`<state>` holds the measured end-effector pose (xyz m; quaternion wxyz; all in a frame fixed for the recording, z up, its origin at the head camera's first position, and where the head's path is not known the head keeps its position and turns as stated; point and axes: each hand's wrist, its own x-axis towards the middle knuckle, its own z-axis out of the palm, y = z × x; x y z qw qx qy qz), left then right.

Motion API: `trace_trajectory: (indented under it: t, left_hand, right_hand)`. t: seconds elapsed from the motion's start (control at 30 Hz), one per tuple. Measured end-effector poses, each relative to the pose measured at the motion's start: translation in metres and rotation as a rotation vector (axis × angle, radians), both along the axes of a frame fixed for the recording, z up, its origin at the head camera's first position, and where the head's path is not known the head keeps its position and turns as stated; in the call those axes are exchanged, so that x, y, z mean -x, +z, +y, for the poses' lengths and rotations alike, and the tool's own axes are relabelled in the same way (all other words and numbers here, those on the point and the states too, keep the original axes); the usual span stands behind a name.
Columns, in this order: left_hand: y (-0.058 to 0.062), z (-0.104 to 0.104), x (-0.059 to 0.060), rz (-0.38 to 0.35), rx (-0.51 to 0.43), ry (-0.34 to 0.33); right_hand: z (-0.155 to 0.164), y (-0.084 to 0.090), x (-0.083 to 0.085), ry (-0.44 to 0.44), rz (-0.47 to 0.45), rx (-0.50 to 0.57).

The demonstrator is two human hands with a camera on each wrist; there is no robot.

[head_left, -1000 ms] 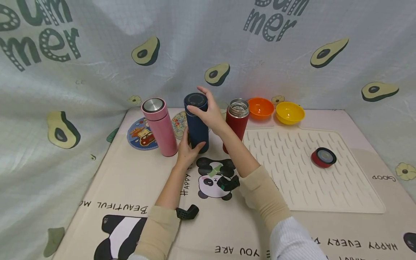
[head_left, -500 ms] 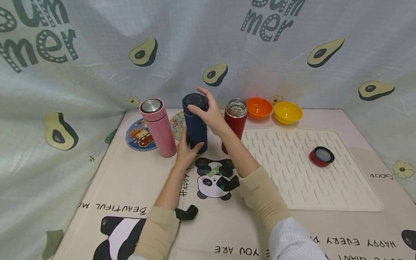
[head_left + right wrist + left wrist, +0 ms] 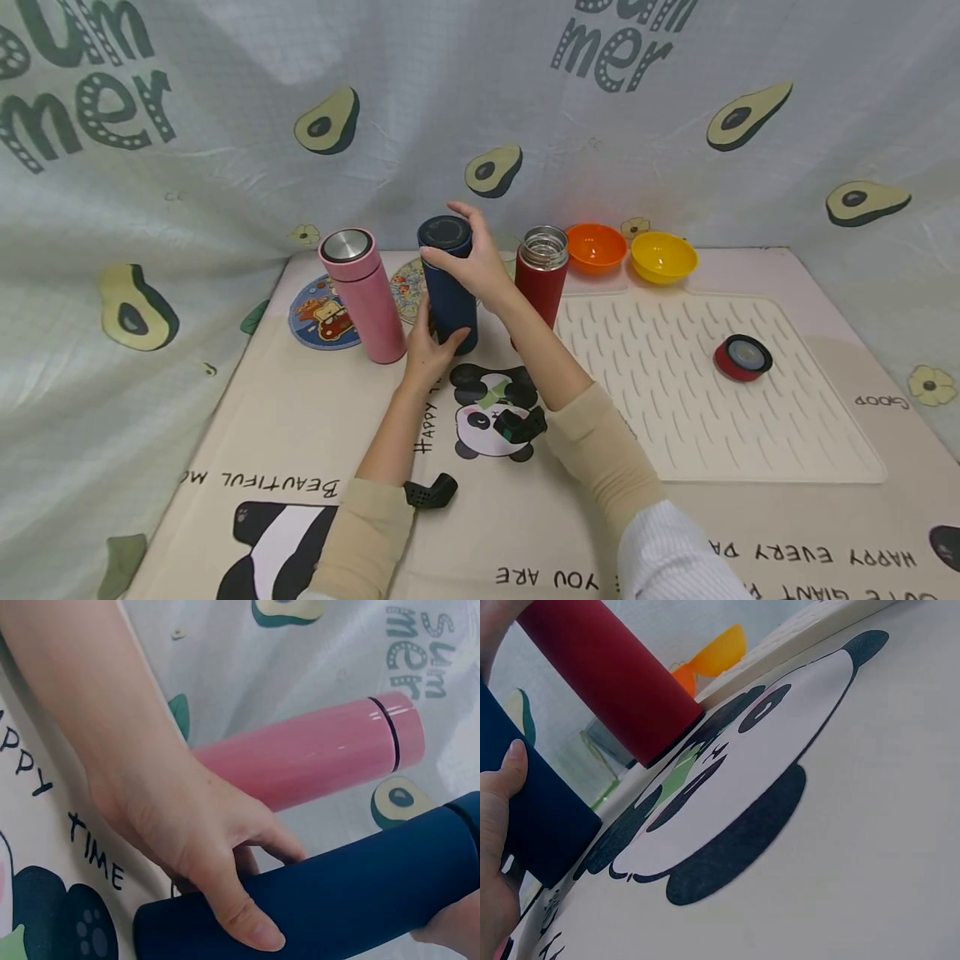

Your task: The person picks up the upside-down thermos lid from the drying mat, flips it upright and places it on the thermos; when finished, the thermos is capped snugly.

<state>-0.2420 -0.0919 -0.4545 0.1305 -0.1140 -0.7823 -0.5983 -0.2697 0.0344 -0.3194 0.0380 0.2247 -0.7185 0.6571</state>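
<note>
A dark blue flask [image 3: 450, 283] stands upright on the mat, between a pink flask [image 3: 363, 296] and a lidless red flask [image 3: 542, 277]. My left hand [image 3: 429, 346] grips the blue flask's lower body [image 3: 337, 900], thumb wrapped across its front [image 3: 514, 761]. My right hand [image 3: 472, 260] curls round the flask's lid at the top. The red flask [image 3: 607, 682] stands just to the right of the blue flask [image 3: 532, 810].
An orange bowl [image 3: 596, 247] and a yellow bowl [image 3: 663, 257] sit at the back. A red lid [image 3: 742, 358] lies on the ribbed cream drying mat [image 3: 705, 417]. Two round coasters [image 3: 322, 310] lie behind the flasks. The avocado-print cloth [image 3: 225, 125] hangs behind.
Both hands stay on the blue flask. The right hand's fingers have closed a little more round the lid; the view has shifted slightly.
</note>
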Motion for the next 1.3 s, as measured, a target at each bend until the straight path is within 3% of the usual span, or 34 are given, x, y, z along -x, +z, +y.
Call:
trace_trajectory:
  t: [0.17, 0.37, 0.6, 0.77, 0.83, 1.07, 1.3]
  left_hand:
    - [-0.001, 0.0, 0.0, 0.008, -0.009, -0.004]
    - [0.0, 0.0, 0.0, 0.013, -0.014, -0.009]
    - [0.0, 0.0, -0.001, 0.022, -0.006, 0.003]
    - [0.001, 0.0, -0.001, 0.027, -0.013, -0.005]
    - [0.003, 0.0, -0.003, 0.015, -0.016, -0.005]
    - [0.03, 0.005, -0.021, 0.024, -0.006, -0.015]
    - [0.034, 0.006, -0.023, 0.014, -0.007, -0.01]
  right_hand:
    - [0.001, -0.001, 0.0, 0.038, -0.031, 0.076]
    - [-0.001, -0.002, 0.0, 0.008, -0.02, 0.024]
    - [-0.002, -0.002, 0.0, 0.057, -0.075, 0.133]
    - [-0.003, -0.003, 0.0, 0.042, -0.058, 0.102]
    - [-0.002, -0.003, -0.001, 0.045, -0.062, 0.116]
    - [-0.004, -0.003, -0.002, 0.024, -0.048, 0.121]
    - [0.0, -0.002, 0.0, 0.066, -0.068, 0.11]
